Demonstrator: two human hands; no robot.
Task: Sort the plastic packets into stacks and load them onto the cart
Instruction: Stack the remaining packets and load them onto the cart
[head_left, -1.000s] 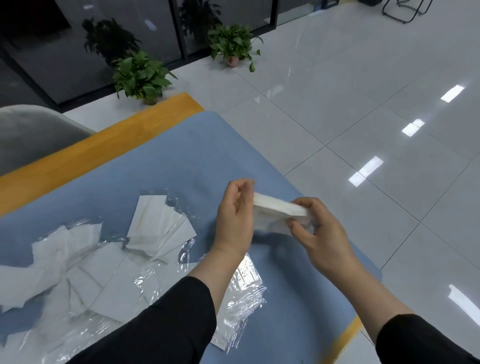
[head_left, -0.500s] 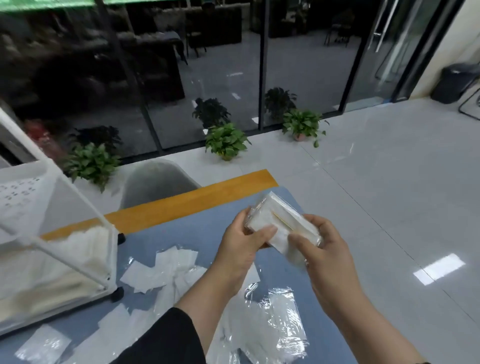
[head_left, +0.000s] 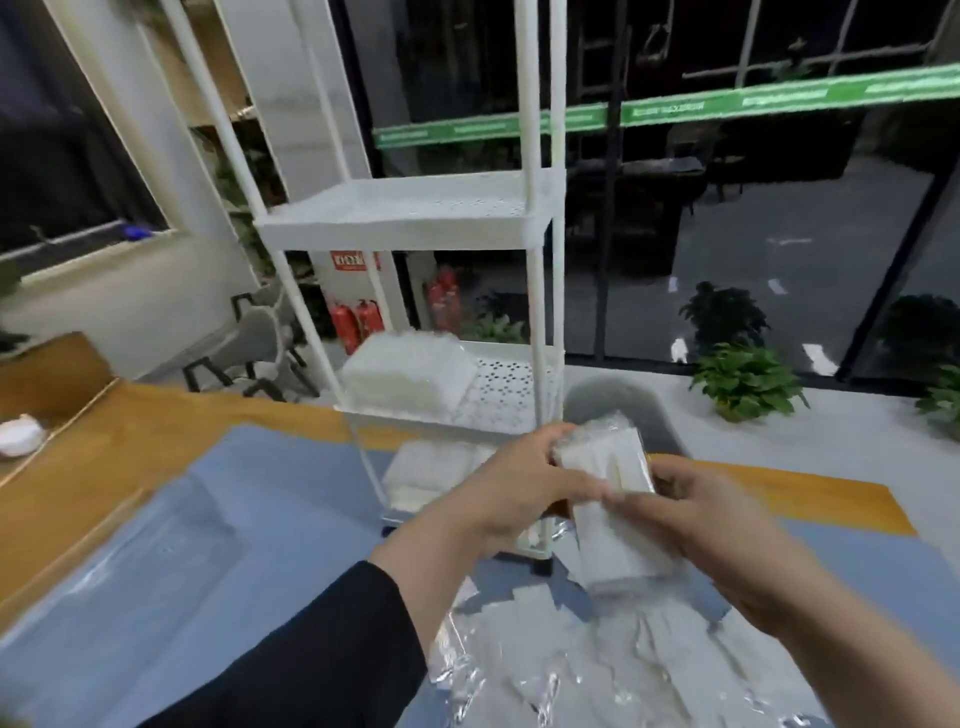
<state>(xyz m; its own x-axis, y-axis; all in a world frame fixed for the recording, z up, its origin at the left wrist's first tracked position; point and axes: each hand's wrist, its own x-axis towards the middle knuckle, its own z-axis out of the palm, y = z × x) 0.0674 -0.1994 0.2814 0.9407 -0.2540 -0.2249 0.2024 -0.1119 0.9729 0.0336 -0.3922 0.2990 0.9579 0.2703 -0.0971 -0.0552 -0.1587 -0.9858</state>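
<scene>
I hold a stack of packets (head_left: 613, 499) between my two hands. My left hand (head_left: 511, 491) grips its near-left side with curled fingers, and my right hand (head_left: 711, 525) grips its right edge. Just behind my hands stands the white cart (head_left: 410, 218), with packet piles on its shelves. Below my hands, loose packets (head_left: 597, 654) lie on the blue mat (head_left: 218, 545).

Cart (head_left: 405, 218) top beyond frame edge
</scene>
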